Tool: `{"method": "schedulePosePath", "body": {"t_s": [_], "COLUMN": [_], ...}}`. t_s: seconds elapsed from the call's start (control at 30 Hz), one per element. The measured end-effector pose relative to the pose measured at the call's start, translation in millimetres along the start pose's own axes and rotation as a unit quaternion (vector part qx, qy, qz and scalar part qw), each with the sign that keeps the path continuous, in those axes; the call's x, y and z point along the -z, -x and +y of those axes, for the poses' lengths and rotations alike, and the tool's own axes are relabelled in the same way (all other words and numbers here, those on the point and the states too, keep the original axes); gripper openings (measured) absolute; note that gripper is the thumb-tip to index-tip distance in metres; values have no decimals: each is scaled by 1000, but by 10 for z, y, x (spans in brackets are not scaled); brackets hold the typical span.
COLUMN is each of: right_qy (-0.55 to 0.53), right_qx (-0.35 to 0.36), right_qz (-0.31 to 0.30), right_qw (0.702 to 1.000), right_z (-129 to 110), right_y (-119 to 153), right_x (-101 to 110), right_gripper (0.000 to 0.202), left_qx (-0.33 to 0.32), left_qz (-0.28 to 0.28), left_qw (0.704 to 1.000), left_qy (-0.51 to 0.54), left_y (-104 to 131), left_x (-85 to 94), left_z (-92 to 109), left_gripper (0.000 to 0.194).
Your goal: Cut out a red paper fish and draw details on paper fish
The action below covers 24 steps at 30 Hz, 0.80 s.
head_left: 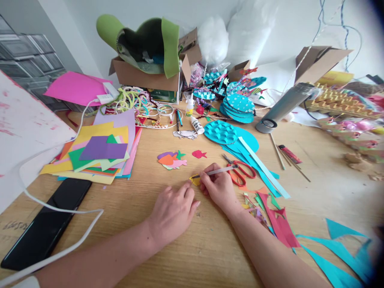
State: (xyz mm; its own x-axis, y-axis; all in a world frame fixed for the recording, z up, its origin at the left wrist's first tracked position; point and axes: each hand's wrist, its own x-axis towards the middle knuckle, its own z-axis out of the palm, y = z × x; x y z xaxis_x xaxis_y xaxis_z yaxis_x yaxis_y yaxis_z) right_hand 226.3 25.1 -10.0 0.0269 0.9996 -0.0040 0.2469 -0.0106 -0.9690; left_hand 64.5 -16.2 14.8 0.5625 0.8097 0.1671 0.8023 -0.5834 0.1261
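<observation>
A small yellow paper cutout [195, 180] lies on the wooden table, partly covered by fingers. My right hand [218, 187] is closed round a slim whitish pen [220, 171], its tip touching the yellow paper. My left hand [175, 210] rests on the table to the left, a fingertip at the cutout's left edge, its other fingers bent, and nothing shows in it. Red-handled scissors [240, 172] lie just beyond my right hand. Paper fish in orange [168, 160] and other colours overlap farther back, with a crimson paper fish [199, 154] beside them.
Coloured paper sheets [103, 148] and a black phone [45, 224] lie left, with a white cable crossing. Two glue bottles [197, 125] stand and lie behind. Blue paper discs [220, 133], a metal flask [283, 106] and red scraps [277, 222] are right. A cardboard box [147, 76] stands at the back.
</observation>
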Motion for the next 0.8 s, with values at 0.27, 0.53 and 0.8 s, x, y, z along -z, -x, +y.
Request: {"method": "schedulePosePath", "body": {"t_s": [0.27, 0.53, 0.8], "right_qy": [-15, -3, -3], "right_qx": [-4, -3, -7], "right_qz": [10, 3, -4], "right_qw": [1000, 1000, 1000], "right_z": [-17, -12, -37], "right_y": [8, 3, 8], "right_x": [-7, -4, -3], "right_gripper": [15, 14, 14], "left_qx": [0, 0, 0], "left_qz": [-6, 1, 5], "left_qw": [1000, 1000, 1000], "left_qy": [10, 8, 8], "left_y": [19, 5, 8], "left_x": [-6, -10, -11], "left_z": [6, 2, 1], "left_gripper": [16, 16, 15]}}
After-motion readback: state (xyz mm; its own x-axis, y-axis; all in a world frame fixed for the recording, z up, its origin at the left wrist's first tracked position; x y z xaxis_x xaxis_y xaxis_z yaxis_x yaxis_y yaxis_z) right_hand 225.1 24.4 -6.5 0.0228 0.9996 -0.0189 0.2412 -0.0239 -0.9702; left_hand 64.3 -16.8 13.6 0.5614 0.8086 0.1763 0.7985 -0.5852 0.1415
